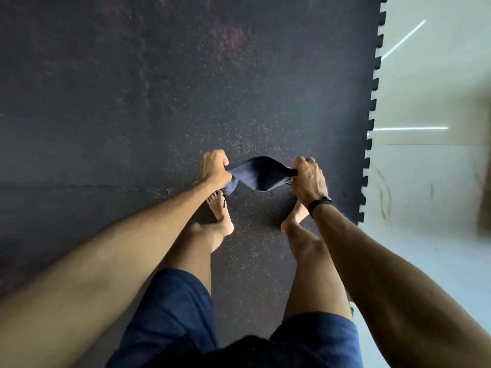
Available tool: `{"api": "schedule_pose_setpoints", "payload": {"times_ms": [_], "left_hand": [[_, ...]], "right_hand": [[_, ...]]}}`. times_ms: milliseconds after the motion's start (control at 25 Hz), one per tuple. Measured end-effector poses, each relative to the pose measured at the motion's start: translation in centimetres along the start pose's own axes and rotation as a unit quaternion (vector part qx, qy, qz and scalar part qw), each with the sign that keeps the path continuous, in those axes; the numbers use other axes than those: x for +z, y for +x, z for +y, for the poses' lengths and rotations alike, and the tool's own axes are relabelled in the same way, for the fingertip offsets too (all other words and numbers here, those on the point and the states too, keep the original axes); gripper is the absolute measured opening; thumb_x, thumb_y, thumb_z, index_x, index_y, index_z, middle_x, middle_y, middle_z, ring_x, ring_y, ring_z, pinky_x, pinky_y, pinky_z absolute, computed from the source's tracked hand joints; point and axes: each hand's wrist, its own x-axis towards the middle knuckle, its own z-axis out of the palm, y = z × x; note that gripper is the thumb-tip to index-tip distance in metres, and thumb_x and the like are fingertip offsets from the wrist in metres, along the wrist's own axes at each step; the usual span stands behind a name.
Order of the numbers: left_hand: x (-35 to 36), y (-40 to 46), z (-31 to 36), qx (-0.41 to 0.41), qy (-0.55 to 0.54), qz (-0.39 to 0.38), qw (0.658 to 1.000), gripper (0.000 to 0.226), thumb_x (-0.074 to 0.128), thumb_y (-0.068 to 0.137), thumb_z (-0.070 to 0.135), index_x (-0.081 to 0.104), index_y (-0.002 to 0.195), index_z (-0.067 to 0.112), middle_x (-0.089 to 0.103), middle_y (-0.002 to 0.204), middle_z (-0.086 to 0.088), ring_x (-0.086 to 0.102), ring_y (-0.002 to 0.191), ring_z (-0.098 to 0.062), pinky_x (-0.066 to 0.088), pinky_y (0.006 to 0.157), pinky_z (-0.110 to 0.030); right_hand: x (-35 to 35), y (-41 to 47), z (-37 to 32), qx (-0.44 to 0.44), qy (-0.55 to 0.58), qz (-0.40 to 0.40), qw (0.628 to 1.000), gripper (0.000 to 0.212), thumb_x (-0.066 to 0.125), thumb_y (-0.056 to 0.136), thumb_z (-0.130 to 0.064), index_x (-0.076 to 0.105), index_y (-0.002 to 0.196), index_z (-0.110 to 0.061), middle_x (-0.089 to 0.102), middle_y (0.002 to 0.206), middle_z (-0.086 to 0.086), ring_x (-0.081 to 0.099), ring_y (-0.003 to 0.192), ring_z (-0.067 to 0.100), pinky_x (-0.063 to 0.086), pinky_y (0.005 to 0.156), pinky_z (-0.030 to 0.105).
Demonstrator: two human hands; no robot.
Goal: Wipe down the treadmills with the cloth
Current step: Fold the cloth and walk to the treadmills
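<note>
A dark blue cloth (259,173) hangs stretched between my two hands, out in front of me above the floor. My left hand (214,167) grips its left end in a fist. My right hand (308,177) grips the right end, fingers curled over it; a black band sits on that wrist. The cloth sags and twists in the middle. No treadmill is in view.
I stand barefoot on a dark speckled rubber mat (159,102) with a jigsaw edge (372,115) on the right. Beyond that edge lies pale tiled floor (430,168). My bare feet are below the cloth.
</note>
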Motion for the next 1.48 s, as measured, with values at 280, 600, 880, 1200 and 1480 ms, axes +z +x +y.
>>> {"api": "schedule_pose_setpoints", "payload": {"times_ms": [280,600,880,1200,1480], "left_hand": [[-15.5,-10.5,7.0,0.077,-0.015,0.030,0.996,0.021,0.063,0.074,-0.009,0.074,0.089,0.000,0.073,0.094,-0.018,0.069,0.091,-0.032,0.045,0.064,-0.030],[-36.6,-15.2,15.7,0.243,0.023,0.074,0.967,0.022,0.064,0.079,-0.009,0.077,0.094,0.001,0.068,0.084,-0.010,0.062,0.069,-0.017,0.038,0.054,-0.008],[-56.7,-23.7,25.3,0.385,0.042,0.212,0.897,0.015,0.070,0.079,-0.004,0.075,0.088,0.008,0.066,0.076,-0.005,0.055,0.054,-0.004,0.048,0.050,-0.017],[-74.6,-38.1,32.7,0.471,0.120,0.406,0.774,0.020,0.076,0.080,0.001,0.076,0.100,0.005,0.065,0.085,-0.002,0.058,0.076,-0.010,0.040,0.065,-0.020],[-79.4,-43.5,33.6,0.467,0.104,0.469,0.742,0.021,0.077,0.081,0.005,0.075,0.101,0.011,0.065,0.082,0.004,0.059,0.076,-0.006,0.039,0.062,-0.020]], "right_hand": [[-17.3,-8.5,-3.5,0.026,0.040,0.090,0.995,0.017,0.067,0.086,-0.011,0.056,0.096,-0.002,0.059,0.103,0.022,0.057,0.093,0.040,0.040,0.072,0.041],[-41.6,-12.9,-6.5,-0.043,-0.010,0.095,0.994,0.029,0.084,0.077,-0.021,0.056,0.069,-0.022,0.064,0.087,0.009,0.059,0.084,0.028,0.043,0.066,0.029],[-63.5,-18.3,-13.5,-0.110,-0.015,0.196,0.974,0.032,0.087,0.075,-0.016,0.056,0.067,-0.016,0.061,0.063,0.007,0.061,0.048,0.016,0.046,0.047,0.020],[-83.1,-30.9,-21.6,-0.194,-0.026,0.383,0.903,0.024,0.082,0.081,-0.014,0.061,0.072,-0.007,0.064,0.065,0.009,0.066,0.051,0.016,0.058,0.056,0.030],[-87.3,-36.4,-23.6,-0.241,-0.044,0.440,0.864,0.026,0.081,0.082,-0.017,0.063,0.065,-0.009,0.064,0.055,-0.001,0.066,0.051,0.011,0.049,0.054,0.024]]}}
